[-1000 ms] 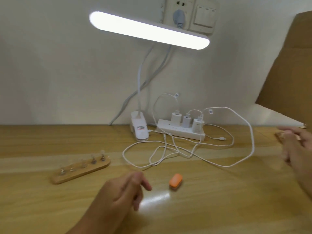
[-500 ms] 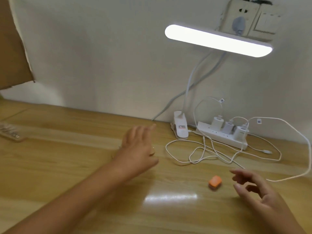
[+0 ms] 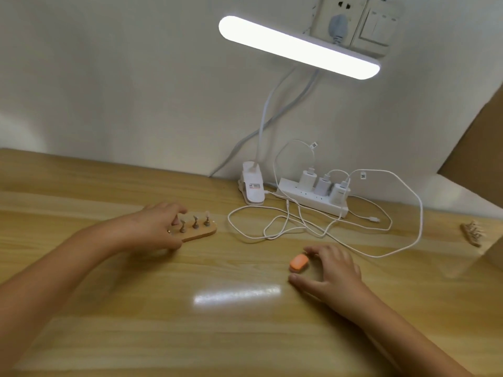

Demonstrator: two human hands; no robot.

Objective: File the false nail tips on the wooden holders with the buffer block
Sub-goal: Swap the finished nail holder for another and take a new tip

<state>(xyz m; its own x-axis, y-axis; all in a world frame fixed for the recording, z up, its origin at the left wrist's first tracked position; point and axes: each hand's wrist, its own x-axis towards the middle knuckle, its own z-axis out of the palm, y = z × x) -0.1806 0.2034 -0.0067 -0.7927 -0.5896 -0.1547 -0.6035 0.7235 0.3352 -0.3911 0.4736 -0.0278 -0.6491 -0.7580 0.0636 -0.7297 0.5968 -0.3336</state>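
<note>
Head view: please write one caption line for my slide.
Left hand holds the light wooden nail-tip holder; open right hand brackets the small orange buffer block.

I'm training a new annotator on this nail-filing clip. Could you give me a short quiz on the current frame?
1. True or false: the orange buffer block is lifted clear of the table.
2. Which hand grips the end of the wooden holder left of the buffer block? A) left hand B) right hand C) neither
3. Fill in: ___ chargers sit in the power strip.

Key: 1 false, it lies on the table at the right hand's fingertips. 2 A. 3 three.
</note>
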